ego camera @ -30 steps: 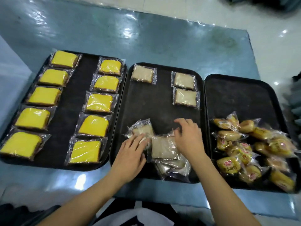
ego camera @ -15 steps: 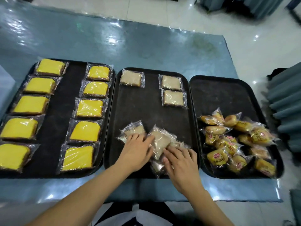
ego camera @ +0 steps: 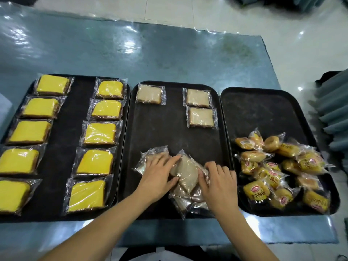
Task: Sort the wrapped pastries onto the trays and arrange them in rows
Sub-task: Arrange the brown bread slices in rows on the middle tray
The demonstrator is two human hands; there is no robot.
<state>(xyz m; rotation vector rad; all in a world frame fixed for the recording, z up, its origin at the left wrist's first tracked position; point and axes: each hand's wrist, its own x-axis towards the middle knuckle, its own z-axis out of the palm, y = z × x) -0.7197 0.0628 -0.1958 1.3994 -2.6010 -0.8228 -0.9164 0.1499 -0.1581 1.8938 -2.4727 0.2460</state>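
Three black trays lie side by side. The left tray holds two rows of yellow wrapped cakes. On the middle tray three beige wrapped cakes lie at the back, one at the left and two at the right. A loose pile of beige wrapped cakes sits at its front. My left hand and my right hand hold one tilted beige cake between them on top of the pile; another wrapped cake lies partly under my left hand.
The right tray carries a heap of small orange wrapped buns at its front; its back half is bare. The trays rest on a blue table under clear plastic. Grey folded fabric lies off the table at the right.
My right hand came back from the far side of the pile to its near right side. Both hands closed in on one beige cake, which now sits tilted between them.
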